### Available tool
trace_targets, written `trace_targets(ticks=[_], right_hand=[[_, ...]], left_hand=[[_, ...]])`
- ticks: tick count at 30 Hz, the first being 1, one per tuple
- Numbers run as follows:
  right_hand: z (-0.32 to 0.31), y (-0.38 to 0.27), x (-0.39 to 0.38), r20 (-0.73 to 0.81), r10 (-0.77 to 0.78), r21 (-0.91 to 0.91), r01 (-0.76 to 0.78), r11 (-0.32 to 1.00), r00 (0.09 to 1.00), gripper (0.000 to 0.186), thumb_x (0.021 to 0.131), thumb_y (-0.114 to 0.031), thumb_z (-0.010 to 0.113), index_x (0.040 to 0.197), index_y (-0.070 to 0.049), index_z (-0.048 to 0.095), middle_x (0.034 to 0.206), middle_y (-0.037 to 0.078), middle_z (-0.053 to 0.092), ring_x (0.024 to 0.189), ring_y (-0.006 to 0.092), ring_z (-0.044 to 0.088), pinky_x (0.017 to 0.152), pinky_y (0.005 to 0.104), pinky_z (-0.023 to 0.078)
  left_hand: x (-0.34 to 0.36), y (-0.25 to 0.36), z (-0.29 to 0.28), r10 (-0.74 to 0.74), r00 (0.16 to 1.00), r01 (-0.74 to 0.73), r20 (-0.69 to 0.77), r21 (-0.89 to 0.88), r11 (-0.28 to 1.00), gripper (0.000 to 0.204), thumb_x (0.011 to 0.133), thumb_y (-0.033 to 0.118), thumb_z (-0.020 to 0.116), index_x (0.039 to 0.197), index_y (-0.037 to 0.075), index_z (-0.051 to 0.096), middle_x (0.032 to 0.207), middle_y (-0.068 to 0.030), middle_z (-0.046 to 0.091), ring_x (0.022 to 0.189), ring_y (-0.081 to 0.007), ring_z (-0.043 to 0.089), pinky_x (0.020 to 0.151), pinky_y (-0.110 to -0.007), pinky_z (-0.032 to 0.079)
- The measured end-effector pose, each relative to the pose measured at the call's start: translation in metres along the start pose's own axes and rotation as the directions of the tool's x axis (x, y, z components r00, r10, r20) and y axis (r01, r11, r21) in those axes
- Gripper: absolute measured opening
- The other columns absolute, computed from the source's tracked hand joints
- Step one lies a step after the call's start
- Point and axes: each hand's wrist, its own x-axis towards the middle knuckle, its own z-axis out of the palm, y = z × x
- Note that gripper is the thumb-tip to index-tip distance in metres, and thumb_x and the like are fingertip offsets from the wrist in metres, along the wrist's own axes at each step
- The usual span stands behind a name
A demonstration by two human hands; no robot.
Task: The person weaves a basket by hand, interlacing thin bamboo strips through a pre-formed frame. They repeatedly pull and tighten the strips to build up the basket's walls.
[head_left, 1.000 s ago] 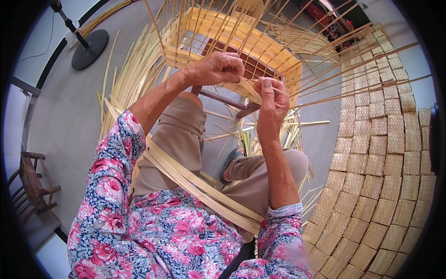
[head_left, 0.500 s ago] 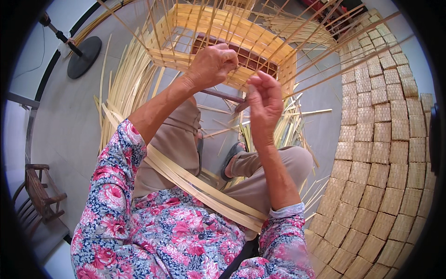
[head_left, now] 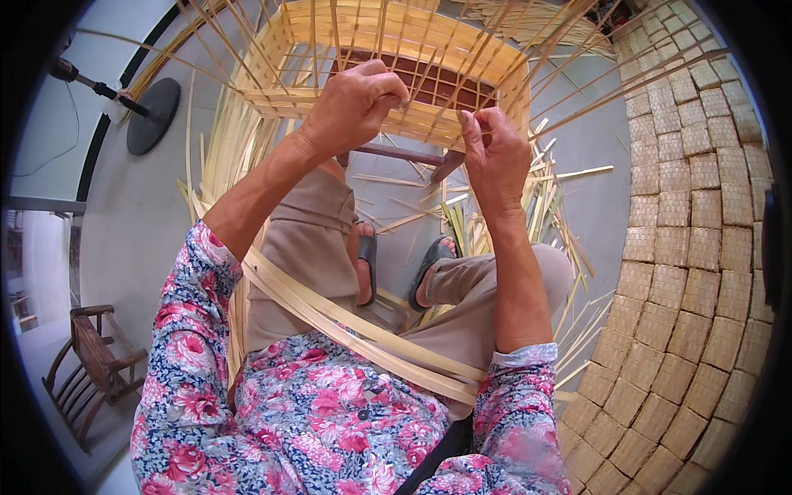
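A half-woven basket of yellow bamboo strips stands in front of me, its long upright stakes splaying outward. My left hand is closed at the near wall, with thumb and fingers pinched on a bamboo strip there. To the right along the same edge, my right hand pinches the weave between thumb and forefinger. The fingers hide exactly where each grip meets the strip. Several long flat bamboo strips lie across my lap.
Under the basket shows a dark wooden bench. Cut strips litter the floor, with a longer bundle on the left. Rows of small woven blocks line the right. A wooden chair and a round black stand base are leftward.
My right hand has moved right and come up to the basket edge, its looser fingers now pinched. My left hand stays at the near wall. The whole view has shifted slightly.
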Motion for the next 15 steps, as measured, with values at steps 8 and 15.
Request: trace_targets(ticks=[8, 15], right_hand=[[0.000, -0.010, 0.002, 0.018, -0.019, -0.056, 0.020, 0.998, 1.000, 0.012, 0.092, -0.020, 0.070, 0.093, -0.011, 0.063, 0.083, 0.012, 0.070, 0.075, 0.0345, 0.069, 0.064, 0.0447, 0.052], [0.003, 0.001, 0.006, -0.038, -0.087, 0.048, 0.088, 0.995, 0.996, 0.008, 0.093, -0.012, 0.066, 0.096, -0.005, 0.066, 0.086, 0.016, 0.067, 0.079, 0.0371, 0.067, 0.069, 0.0450, 0.052]], left_hand=[[-0.004, -0.005, 0.005, 0.086, 0.993, -0.100, 0.075, 0.206, 0.973, 0.012, 0.087, -0.001, 0.062, 0.095, 0.006, 0.066, 0.085, -0.0101, 0.060, 0.078, -0.0325, 0.064, 0.066, -0.042, 0.052], [0.010, -0.010, 0.008, 0.090, 0.988, -0.120, 0.127, 0.247, 0.961, 0.011, 0.086, 0.001, 0.061, 0.093, 0.008, 0.065, 0.090, -0.0099, 0.061, 0.083, -0.0335, 0.066, 0.068, -0.043, 0.054]])
